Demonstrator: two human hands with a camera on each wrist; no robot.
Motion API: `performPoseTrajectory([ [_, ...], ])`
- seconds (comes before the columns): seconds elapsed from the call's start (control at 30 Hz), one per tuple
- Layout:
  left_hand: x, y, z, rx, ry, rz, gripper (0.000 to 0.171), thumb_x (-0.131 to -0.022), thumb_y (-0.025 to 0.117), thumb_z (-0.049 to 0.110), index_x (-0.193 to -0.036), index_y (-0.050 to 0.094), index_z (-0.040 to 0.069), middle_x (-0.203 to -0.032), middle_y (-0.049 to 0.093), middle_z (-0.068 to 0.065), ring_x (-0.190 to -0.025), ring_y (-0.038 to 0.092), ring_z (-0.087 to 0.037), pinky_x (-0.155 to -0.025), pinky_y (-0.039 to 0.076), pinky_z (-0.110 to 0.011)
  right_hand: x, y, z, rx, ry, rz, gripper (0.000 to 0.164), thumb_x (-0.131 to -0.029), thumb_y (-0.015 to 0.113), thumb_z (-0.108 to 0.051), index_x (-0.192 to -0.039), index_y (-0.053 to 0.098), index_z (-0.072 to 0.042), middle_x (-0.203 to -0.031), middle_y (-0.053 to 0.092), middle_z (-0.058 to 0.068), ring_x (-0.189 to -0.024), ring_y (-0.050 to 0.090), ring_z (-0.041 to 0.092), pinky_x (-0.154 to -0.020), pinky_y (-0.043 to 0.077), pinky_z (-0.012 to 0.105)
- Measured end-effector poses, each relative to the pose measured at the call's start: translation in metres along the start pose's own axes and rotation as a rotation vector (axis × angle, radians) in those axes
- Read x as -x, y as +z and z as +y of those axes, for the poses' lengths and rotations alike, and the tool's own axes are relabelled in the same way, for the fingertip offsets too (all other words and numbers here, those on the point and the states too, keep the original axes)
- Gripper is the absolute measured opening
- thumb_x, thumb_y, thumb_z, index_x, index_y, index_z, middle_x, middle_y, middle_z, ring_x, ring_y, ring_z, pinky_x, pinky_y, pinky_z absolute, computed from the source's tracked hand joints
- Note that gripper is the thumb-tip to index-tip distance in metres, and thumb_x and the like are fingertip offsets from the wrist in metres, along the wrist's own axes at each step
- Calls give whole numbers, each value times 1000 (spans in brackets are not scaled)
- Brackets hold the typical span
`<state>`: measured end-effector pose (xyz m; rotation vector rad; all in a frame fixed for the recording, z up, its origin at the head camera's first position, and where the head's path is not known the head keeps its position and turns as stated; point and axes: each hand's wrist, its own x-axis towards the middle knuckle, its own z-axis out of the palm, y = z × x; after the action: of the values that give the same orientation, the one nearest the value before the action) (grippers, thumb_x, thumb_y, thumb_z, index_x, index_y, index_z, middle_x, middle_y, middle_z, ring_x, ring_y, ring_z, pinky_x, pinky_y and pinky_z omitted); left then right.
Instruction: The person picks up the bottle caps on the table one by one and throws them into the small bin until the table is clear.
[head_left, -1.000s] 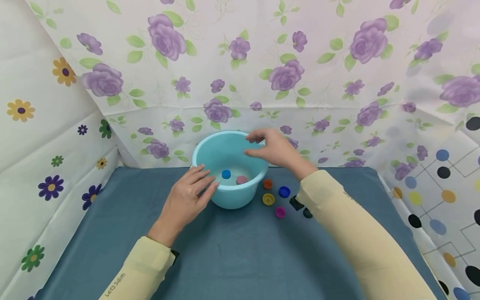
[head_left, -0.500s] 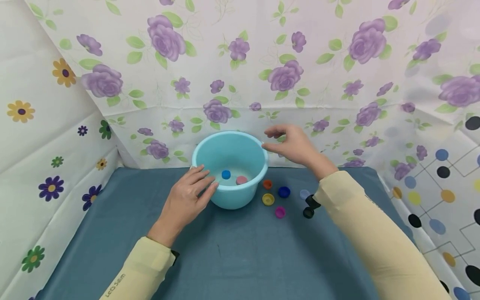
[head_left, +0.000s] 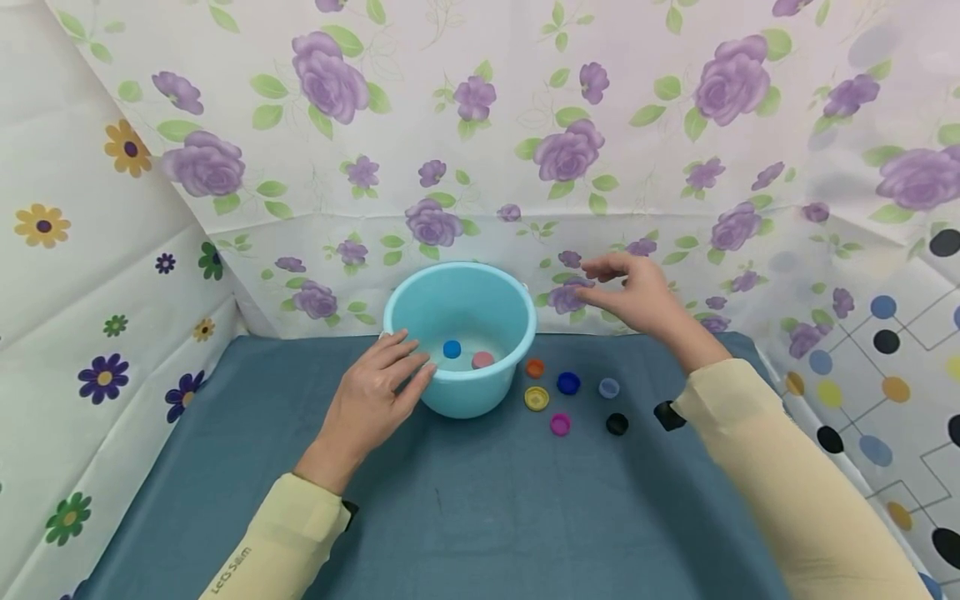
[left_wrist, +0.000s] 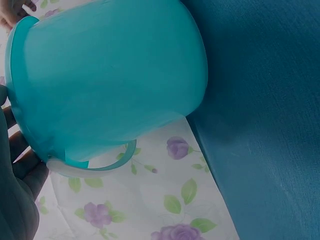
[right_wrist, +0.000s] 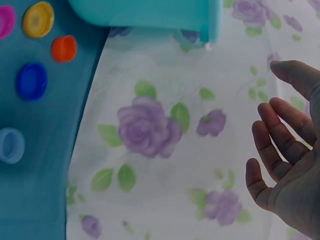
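A light blue plastic bucket (head_left: 465,395) stands upright near the back of the table. Inside it lie a blue bottle cap (head_left: 452,349) and a pink cap (head_left: 483,360). My left hand (head_left: 372,390) rests its fingers on the bucket's near left rim, fingers fairly straight. Right of the bucket, my right hand (head_left: 633,293) hovers in the air, fingers loosely bent and holding nothing. Below it on the cloth lie an orange cap (head_left: 535,368), a yellow cap (head_left: 536,398), a dark blue cap (head_left: 568,383), a magenta cap (head_left: 560,425), a pale blue cap (head_left: 609,388) and a black cap (head_left: 617,424).
A blue-grey cloth (head_left: 465,508) covers the table. Behind it hangs a floral curtain (head_left: 480,158), with patterned sheets at both sides. The bucket's handle (left_wrist: 100,170) hangs at its side in the left wrist view.
My right hand has moved from above the bucket's right rim out to the right, past the bucket. The pale blue cap and black cap came into full sight. My left hand has stayed put.
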<state>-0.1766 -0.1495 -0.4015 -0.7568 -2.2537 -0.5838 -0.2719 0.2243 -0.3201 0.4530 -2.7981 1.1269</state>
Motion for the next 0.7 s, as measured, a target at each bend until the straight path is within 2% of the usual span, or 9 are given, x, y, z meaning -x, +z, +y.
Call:
performPoseTrajectory([
  [0.33,0,1,0,1,1,-6,27,-90,62,29,-106,72,10,-112,68,-11,-123,54,-28,-115,37,-36,25,-6,49,-37,99,-6,51,-82,66,-51,-125,58,-25,-128,57,1,-117,49,21,-95,48,50],
  [0.53,0,2,0,8,8,7,26,-89,64,28,-105,73,9,-111,68,-11,-122,54,-29,-114,39,-37,41,-2,80,-33,127,22,57,-81,65,-54,-131,54,-27,-133,56,1,-117,52,21,-98,46,52],
  [0.7,0,2,1,4,7,6,26,-89,64,28,-105,73,9,-111,68,-11,-123,54,-29,-114,39,-38,58,7,102,-43,182,32,61,-78,65,-57,-131,53,-30,-136,54,0,-121,52,23,-100,47,53],
])
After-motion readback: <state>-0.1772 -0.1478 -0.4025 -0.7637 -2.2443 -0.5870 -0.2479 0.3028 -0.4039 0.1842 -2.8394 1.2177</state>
